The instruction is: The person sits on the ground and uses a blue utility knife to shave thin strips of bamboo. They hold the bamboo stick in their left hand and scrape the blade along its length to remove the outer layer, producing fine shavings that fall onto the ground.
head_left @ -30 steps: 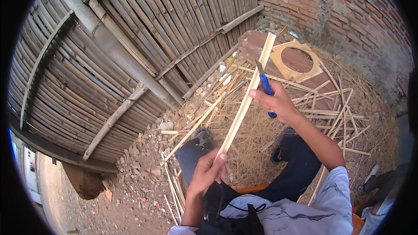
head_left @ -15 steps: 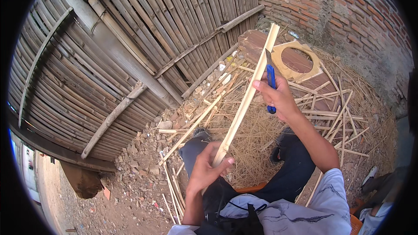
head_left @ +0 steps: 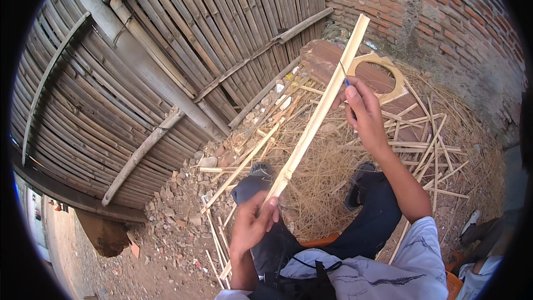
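A long pale bamboo strip (head_left: 315, 118) slants from my lap up to the far right. My left hand (head_left: 252, 223) is closed round its lower part, thumb on top, just above my left knee. In my right hand (head_left: 365, 115) is a blue utility knife (head_left: 347, 82); the fingers hide most of its handle. The thin blade lies against the right side of the strip, in its upper half. A joint mark shows on the strip a little above my left hand.
Cut strips (head_left: 436, 147) lie scattered at the right, with more beside my left leg. Shavings (head_left: 316, 189) cover the ground between my feet. Beyond are a brown board (head_left: 325, 58) and a tan panel with a round hole (head_left: 397, 72). A bamboo wall (head_left: 166, 50) and brick wall (head_left: 383, 0) enclose the corner.
The strip has slid up and to the right, and my left hand has shifted slightly left and down. My right hand has turned, so less of the knife handle shows.
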Tool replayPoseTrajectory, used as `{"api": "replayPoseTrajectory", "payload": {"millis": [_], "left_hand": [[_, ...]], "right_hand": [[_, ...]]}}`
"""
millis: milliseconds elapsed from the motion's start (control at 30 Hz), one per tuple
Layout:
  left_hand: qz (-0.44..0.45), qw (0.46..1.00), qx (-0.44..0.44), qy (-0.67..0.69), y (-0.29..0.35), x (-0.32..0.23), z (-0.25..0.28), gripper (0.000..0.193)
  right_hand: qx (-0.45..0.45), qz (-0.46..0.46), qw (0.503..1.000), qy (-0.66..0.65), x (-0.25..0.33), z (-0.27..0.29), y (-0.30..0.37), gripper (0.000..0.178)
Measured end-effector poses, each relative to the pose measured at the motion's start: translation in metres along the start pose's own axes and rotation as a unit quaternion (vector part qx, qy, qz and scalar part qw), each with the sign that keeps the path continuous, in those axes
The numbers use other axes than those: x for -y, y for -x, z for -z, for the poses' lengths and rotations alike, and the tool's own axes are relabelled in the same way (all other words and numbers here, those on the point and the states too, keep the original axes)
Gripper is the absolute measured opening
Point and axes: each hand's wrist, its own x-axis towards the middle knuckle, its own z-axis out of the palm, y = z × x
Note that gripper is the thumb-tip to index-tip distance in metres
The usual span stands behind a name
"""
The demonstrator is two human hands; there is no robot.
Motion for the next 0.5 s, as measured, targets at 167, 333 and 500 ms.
{"api": "replayPoseTrajectory", "payload": {"millis": [167, 333, 500], "left_hand": [[0.002, 0.999, -0.013, 0.043, 0.005, -0.008, -0.005, 0.026], [-0.015, 0.996, -0.026, 0.084, 0.006, -0.014, -0.01, 0.027], [-0.004, 0.995, -0.033, 0.092, 0.004, -0.016, -0.011, 0.025]], "right_hand": [[0.051, 0.239, 0.915, 0.322, -0.01, -0.006, 0.027, 0.032], [0.139, 0.304, 0.869, 0.365, -0.019, -0.026, 0.055, 0.033], [0.155, 0.316, 0.856, 0.38, -0.019, -0.032, 0.061, 0.031]]}}
